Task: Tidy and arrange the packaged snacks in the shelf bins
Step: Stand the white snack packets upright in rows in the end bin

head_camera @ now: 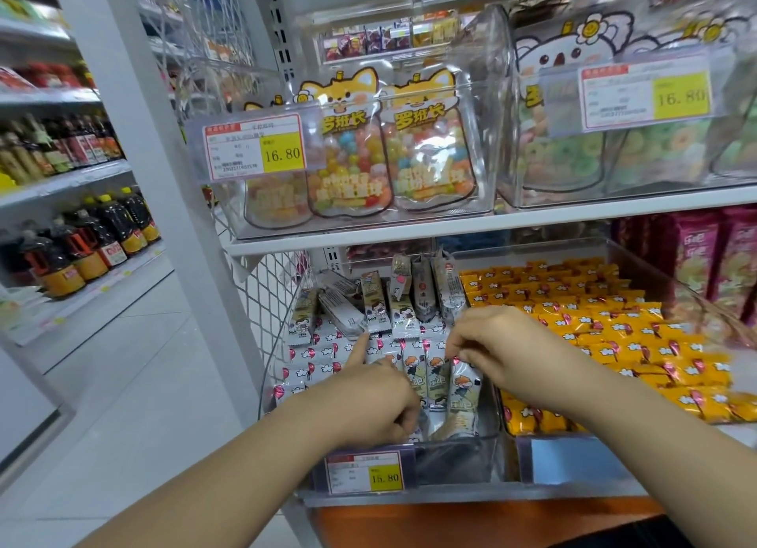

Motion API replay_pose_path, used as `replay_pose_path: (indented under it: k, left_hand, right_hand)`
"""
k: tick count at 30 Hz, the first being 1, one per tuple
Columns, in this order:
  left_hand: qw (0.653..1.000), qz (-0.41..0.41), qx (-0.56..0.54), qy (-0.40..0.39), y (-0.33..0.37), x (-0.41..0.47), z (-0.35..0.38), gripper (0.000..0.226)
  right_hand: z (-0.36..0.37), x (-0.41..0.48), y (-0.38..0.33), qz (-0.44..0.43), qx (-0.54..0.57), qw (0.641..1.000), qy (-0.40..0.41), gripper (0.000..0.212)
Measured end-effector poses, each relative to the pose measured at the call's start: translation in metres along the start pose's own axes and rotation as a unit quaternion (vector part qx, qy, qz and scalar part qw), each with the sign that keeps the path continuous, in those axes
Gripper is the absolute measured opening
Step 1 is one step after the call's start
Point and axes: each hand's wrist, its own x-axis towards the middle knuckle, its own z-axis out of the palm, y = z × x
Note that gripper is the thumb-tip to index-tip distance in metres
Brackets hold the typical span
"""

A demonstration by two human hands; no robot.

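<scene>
Among snack packets [435, 369], two curled hands [368, 400] [497, 344]

White packets [463, 387] (orange-haired cartoon print)

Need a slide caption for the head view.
Left hand and right hand reach into the clear bin of white snack packets, beside rows of orange packets.

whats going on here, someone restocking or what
A person is tidying the white packs in the lower left bin. The left hand grips some at the bin's front, forefinger pointing out. The right hand pinches the top of an upright pack. Those at the back stand unevenly. The orange packs lie in rows in the next bin.
</scene>
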Motion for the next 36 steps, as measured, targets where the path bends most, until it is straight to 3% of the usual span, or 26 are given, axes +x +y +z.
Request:
replay_pose_path:
  k: [4, 9, 13, 20, 30, 36]
  left_hand:
    - [0.997, -0.038, -0.053, 0.046, -0.004, 0.001, -0.009, 0.007]
    - [0.985, -0.062, 0.005, 0.162, -0.005, 0.010, -0.005, 0.008]
    - [0.976, -0.085, 0.002, 0.199, -0.004, 0.017, 0.005, 0.010]
    - [0.980, -0.072, -0.008, 0.185, -0.012, 0.021, 0.011, 0.024]
    - [0.963, -0.063, -0.240, 0.108, -0.013, 0.008, 0.008, 0.033]
    - [0.975, -0.098, -0.167, 0.111, -0.004, 0.008, 0.016, 0.044]
  right_hand:
    - [-0.002, -0.002, -0.002, 0.002, 0.006, 1.000, 0.004, 0.016]
    - [-0.008, -0.004, -0.005, 0.004, 0.003, 1.000, 0.012, 0.016]
    - [-0.009, -0.005, -0.004, 0.003, 0.002, 1.000, 0.017, 0.016]
    - [0.009, -0.001, -0.006, -0.009, 0.057, 0.998, 0.026, 0.015]
    - [0.038, 0.010, -0.015, -0.004, 0.022, 0.999, 0.050, 0.006]
    - [0.037, 0.012, -0.011, 0.003, -0.010, 1.000, 0.023, 0.005]
